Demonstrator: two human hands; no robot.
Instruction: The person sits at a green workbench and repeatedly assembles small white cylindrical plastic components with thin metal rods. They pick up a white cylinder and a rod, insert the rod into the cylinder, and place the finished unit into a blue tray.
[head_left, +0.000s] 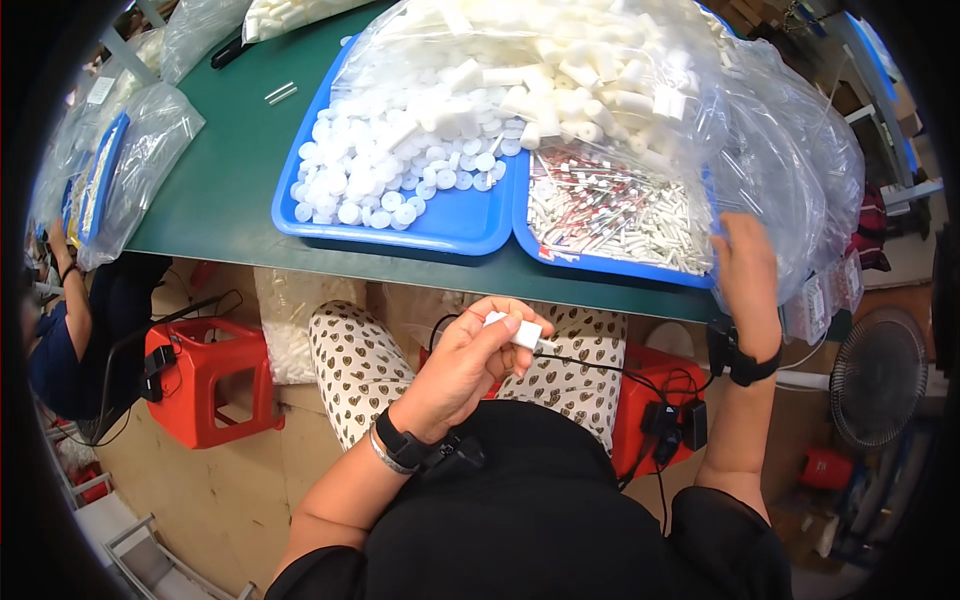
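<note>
Above my lap, my left hand point(462, 352) is closed, thumb and fingers pinching a small white foam cylinder point(520, 331). A thin white tip sticks out of the cylinder's right end. My right hand point(750, 262) is by the right edge of the right blue tray point(610, 262), beside a clear plastic bag point(790, 150). Its fingers are bent toward the tray and partly hidden, so any grip is unclear. That tray holds many slim white sticks point(660, 225) and some red-and-white ones. Round translucent white discs point(380, 180) fill part of the left blue tray point(430, 240).
Cream foam cylinders point(580, 85) are heaped in clear plastic behind the trays. Two short clear tubes point(281, 93) and a black marker point(230, 52) lie on the green table point(215, 200). Red stools point(210, 375) and a fan point(880, 378) stand nearby. Another person point(75, 320) sits at left.
</note>
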